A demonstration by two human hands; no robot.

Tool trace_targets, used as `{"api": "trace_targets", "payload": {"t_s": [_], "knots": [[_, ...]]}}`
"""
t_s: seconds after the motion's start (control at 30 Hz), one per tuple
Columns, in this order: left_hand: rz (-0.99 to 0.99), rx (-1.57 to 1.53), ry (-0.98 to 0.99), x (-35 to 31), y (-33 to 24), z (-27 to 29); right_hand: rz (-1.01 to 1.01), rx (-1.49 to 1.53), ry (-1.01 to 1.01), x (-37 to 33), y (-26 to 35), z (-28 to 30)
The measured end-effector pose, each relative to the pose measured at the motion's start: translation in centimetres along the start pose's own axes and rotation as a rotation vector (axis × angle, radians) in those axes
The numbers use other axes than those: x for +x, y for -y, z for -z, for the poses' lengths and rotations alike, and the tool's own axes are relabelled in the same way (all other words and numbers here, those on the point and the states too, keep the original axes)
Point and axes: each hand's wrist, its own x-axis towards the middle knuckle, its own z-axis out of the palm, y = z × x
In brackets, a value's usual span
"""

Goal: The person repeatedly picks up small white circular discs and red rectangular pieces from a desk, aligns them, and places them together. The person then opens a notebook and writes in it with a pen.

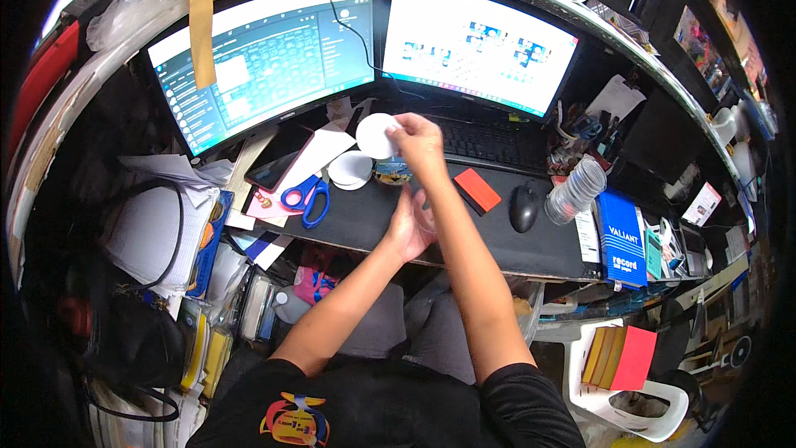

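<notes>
Between the thumb and fingers of my right hand (420,145) is a white round disc (376,135), raised above the desk in front of the monitors. Closer to me, my left hand (406,228) is closed around a clear round plastic piece (425,211), partly hidden by my right forearm. A small pile of white discs (350,170) lies on the black desk just left of my hands. Beside the pile, a small item with a printed picture (393,169) sits partly covered by my hands.
Blue-handled scissors (307,200) and a phone (280,164) lie left. To the right are a red card-like piece (477,191), a black mouse (523,207), a leaning stack of clear round plastic pieces (575,190) and a blue record book (620,241). A keyboard (493,143) stands behind.
</notes>
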Motion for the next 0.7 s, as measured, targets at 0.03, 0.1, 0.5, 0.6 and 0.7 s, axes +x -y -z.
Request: {"api": "trace_targets", "payload": {"t_s": [0.03,0.1,0.5,0.6,0.7], "knots": [[-0.067,0.094,0.015,-0.5,-0.3,-0.4,0.072,0.045,0.027,-1.0,1.1,1.5],[-0.123,0.251,0.032,-2.0,-1.4,-1.4,0.136,0.033,0.015,-3.6,3.1,4.9],[-0.4,0.575,0.277,-7.9,-3.3,-12.6,0.788,-0.417,-0.249,-13.3,9.6,12.5],[-0.495,0.666,0.254,-8.9,-2.5,-13.7,0.923,-0.518,-0.312,-14.3,10.0,12.7],[-0.568,0.735,0.237,-9.7,-1.9,-14.3,0.977,-0.498,-0.349,-15.1,10.1,12.5]]}}
